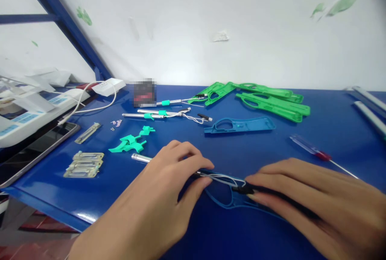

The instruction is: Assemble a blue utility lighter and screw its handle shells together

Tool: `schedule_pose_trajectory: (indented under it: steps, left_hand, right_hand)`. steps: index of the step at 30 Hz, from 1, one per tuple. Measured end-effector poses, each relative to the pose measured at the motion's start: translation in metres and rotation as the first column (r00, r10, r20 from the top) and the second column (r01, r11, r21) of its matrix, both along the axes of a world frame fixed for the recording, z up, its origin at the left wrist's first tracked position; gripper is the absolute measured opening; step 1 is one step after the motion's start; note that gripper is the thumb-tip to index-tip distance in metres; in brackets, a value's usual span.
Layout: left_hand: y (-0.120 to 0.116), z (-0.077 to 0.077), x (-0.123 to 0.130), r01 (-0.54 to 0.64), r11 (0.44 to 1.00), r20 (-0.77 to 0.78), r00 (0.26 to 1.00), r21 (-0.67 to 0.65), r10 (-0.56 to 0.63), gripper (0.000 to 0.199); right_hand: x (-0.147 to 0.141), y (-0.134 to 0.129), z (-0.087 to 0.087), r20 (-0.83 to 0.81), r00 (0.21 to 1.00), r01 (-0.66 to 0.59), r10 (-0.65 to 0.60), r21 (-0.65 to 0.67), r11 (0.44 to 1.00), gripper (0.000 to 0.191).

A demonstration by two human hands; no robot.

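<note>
"Where was the piece being worked on?"

"Near the middle, a little right: a blue, hollow plastic shell with an oval opening (pixel 241 202), held between both hands above the glossy blue tabletop (pixel 325 129)."

"What was in it?"

"Thin white wires (pixel 224 177) ran along it to a small black connector (pixel 243 190). A slim silver metal rod (pixel 140 157) stuck out left, beyond the left hand (pixel 173 175)."

"And the fingers?"

"The left thumb and forefinger were narrow, gripping the shell with the wires between them. The right hand (pixel 313 195) had thumb and fingertips pinched around the connector."

"Other hollow parts?"

"A second blue plastic shell (pixel 256 125) lay farther off. Beyond it, bright green plastic shells (pixel 277 106) overlapped; a black-tipped white wire (pixel 199 95) lay at the leftmost, though I couldn't tell whether inside or beside it."

"And on the left?"

"Yellowish clear plastic frames (pixel 80 174) held slim silvery pieces (pixel 86 164), with a single similar frame (pixel 87 133) farther back. Turquoise plastic clips (pixel 128 144) lay to their right."
</note>
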State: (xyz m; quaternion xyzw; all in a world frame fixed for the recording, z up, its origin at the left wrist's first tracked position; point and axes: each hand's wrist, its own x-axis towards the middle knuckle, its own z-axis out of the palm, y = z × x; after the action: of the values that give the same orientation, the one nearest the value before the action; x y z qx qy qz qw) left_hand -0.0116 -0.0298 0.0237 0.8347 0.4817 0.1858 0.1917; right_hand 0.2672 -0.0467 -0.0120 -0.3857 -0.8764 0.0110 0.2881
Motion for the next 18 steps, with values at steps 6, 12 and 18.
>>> schedule_pose_trajectory:
  steps: [6,12,18]
  left_hand:
    - [0.003,-0.007,0.006,0.045,0.999,0.069,0.997,-0.002,-0.045,0.012]
    - [0.005,-0.013,0.012,0.053,0.997,0.117,0.991,0.057,-0.059,0.014]
    - [0.004,-0.014,0.013,0.069,0.989,0.096,0.992,0.13,-0.082,0.016]
  right_hand:
    - [0.003,0.005,0.004,0.07,0.996,-0.067,0.063,0.053,0.996,0.031]
    - [0.004,0.002,0.004,0.036,0.996,-0.077,0.076,0.042,0.996,0.033]
    - [0.01,-0.004,0.003,0.104,0.99,-0.106,0.098,0.081,0.991,0.035]
